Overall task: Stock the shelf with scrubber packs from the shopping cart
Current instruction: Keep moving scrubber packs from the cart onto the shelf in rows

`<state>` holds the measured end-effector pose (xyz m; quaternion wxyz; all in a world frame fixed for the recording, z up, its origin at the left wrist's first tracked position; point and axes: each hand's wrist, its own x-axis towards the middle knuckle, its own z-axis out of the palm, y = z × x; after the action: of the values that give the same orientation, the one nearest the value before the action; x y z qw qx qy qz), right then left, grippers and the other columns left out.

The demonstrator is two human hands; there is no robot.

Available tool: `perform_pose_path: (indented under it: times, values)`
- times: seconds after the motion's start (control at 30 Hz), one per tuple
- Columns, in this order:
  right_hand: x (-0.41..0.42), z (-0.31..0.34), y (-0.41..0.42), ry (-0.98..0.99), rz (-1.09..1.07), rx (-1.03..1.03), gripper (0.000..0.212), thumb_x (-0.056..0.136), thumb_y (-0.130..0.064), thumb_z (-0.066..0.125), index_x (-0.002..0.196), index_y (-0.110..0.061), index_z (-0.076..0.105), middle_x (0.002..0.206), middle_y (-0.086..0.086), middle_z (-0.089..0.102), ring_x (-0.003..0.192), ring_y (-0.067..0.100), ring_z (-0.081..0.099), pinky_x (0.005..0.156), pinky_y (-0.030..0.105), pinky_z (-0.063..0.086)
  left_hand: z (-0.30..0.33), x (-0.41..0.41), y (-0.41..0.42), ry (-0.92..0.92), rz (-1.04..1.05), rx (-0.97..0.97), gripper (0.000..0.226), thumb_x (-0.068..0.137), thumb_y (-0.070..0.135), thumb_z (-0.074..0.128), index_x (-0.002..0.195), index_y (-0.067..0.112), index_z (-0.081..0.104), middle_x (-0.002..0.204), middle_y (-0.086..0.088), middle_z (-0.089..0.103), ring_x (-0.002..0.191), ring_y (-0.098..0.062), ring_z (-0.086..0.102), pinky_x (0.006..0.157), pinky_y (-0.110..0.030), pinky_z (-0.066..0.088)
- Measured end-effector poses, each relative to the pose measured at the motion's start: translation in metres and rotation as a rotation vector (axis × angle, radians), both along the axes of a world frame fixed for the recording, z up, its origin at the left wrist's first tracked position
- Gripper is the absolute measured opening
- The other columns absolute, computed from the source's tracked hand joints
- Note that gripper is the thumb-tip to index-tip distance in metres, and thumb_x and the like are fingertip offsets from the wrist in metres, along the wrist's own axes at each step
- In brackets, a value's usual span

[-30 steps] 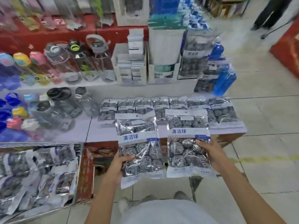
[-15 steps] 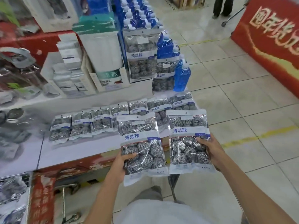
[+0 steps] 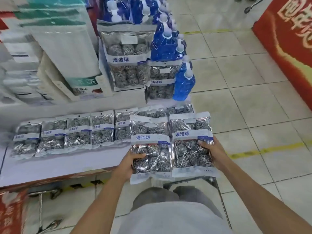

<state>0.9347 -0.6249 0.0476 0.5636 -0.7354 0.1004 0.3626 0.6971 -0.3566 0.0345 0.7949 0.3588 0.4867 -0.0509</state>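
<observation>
My left hand (image 3: 129, 163) grips the lower left edge of one scrubber pack (image 3: 150, 147), a clear bag of steel-wool balls with a white and blue label. Beside it, my right hand (image 3: 213, 152) grips the right edge of a second, matching scrubber pack (image 3: 190, 144). Both packs are held flat, side by side, over the front right corner of the low white shelf (image 3: 59, 166). A row of several scrubber packs (image 3: 76, 134) lies along the back of that shelf. The shopping cart (image 3: 42, 208) shows only as a metal frame at the lower left.
On the upper tier stand two upright scrubber packs (image 3: 128, 59), blue spouted refill pouches (image 3: 184, 81) and white boxes (image 3: 67, 48). A red display (image 3: 287, 39) borders the tiled aisle on the right. My legs stand between shelf and aisle.
The view has swung right and closer to the shelf's right end; the cart's load has left the frame. Both hands still hold their packs, carried rightward with me.
</observation>
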Motion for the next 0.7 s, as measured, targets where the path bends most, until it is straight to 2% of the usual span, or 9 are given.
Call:
perform_pose_path:
  times: [0.13,0.2,0.3,0.33,0.43,0.53,0.6,0.67,0.7]
  values:
    - [0.046,-0.02,0.008,0.023,0.087,-0.033,0.063,0.072,-0.028,0.091,0.126,-0.035,0.061,0.124,-0.002,0.071,0.122,0.025,0.061,0.11,0.053,0.042,-0.017,0.035,0.008,0.031,0.038,-0.057,0.073,0.067,-0.001,0.082,0.132,0.019,0.056,0.114,-0.015,0.076,0.1,-0.035,0.074,0.077,-0.044,0.06]
    - [0.07,-0.032,0.014,0.026,0.11,-0.06,0.053,0.075,-0.026,0.089,0.118,-0.041,0.062,0.125,-0.002,0.071,0.123,0.025,0.06,0.113,0.054,0.04,-0.028,0.052,0.014,0.046,0.053,-0.052,0.078,0.064,0.003,0.085,0.134,0.019,0.053,0.121,-0.016,0.074,0.106,-0.034,0.072,0.077,-0.041,0.06]
    - [0.102,-0.047,0.03,0.039,0.144,-0.086,0.053,0.078,-0.026,0.088,0.122,-0.038,0.061,0.126,-0.001,0.07,0.123,0.024,0.059,0.111,0.051,0.041,-0.052,0.079,0.023,0.11,0.081,-0.048,0.119,0.045,0.012,0.1,0.149,0.022,0.042,0.142,-0.019,0.061,0.124,-0.037,0.063,0.098,-0.05,0.055]
    - [0.112,-0.053,0.035,0.047,0.15,-0.091,0.054,0.079,-0.026,0.087,0.125,-0.035,0.06,0.125,0.0,0.07,0.121,0.023,0.059,0.109,0.049,0.042,-0.058,0.087,0.025,0.131,0.096,-0.049,0.123,0.044,0.014,0.103,0.15,0.026,0.041,0.143,-0.018,0.061,0.126,-0.037,0.062,0.102,-0.054,0.053]
    - [0.14,-0.073,0.049,0.069,0.14,-0.1,0.055,0.081,-0.03,0.085,0.129,-0.032,0.059,0.122,0.003,0.07,0.116,0.024,0.061,0.099,0.043,0.044,-0.078,0.11,0.032,0.157,0.153,-0.086,0.102,0.056,0.01,0.097,0.145,0.025,0.048,0.135,-0.017,0.067,0.121,-0.039,0.066,0.095,-0.055,0.056]
    - [0.161,-0.097,0.06,0.114,0.149,-0.094,0.064,0.07,-0.039,0.089,0.128,-0.034,0.061,0.12,0.003,0.071,0.1,0.018,0.062,0.08,0.036,0.048,-0.097,0.129,0.039,0.189,0.122,-0.064,0.127,0.045,0.018,0.104,0.153,0.034,0.039,0.146,-0.012,0.06,0.132,-0.036,0.058,0.108,-0.063,0.045]
    - [0.17,-0.112,0.066,0.136,0.148,-0.112,0.059,0.077,-0.031,0.086,0.129,-0.031,0.06,0.111,0.003,0.071,0.085,0.015,0.062,0.064,0.028,0.046,-0.126,0.131,0.046,0.198,0.137,-0.046,0.134,0.044,0.02,0.104,0.157,0.033,0.033,0.148,-0.011,0.057,0.135,-0.036,0.055,0.113,-0.064,0.04]
    - [0.176,-0.122,0.07,0.15,0.165,-0.122,0.049,0.084,-0.023,0.083,0.127,-0.028,0.06,0.097,0.006,0.068,0.063,0.011,0.055,0.049,0.025,0.042,-0.128,0.138,0.052,0.245,0.097,-0.029,0.146,0.036,0.031,0.107,0.159,0.03,0.029,0.155,-0.012,0.05,0.144,-0.042,0.043,0.116,-0.067,0.032]
    - [0.178,-0.128,0.069,0.148,0.168,-0.129,0.047,0.084,-0.023,0.083,0.126,-0.026,0.061,0.094,0.006,0.067,0.06,0.01,0.054,0.045,0.024,0.042,-0.123,0.143,0.052,0.273,0.08,-0.012,0.149,0.034,0.033,0.107,0.16,0.029,0.027,0.156,-0.014,0.048,0.146,-0.043,0.04,0.113,-0.066,0.037]
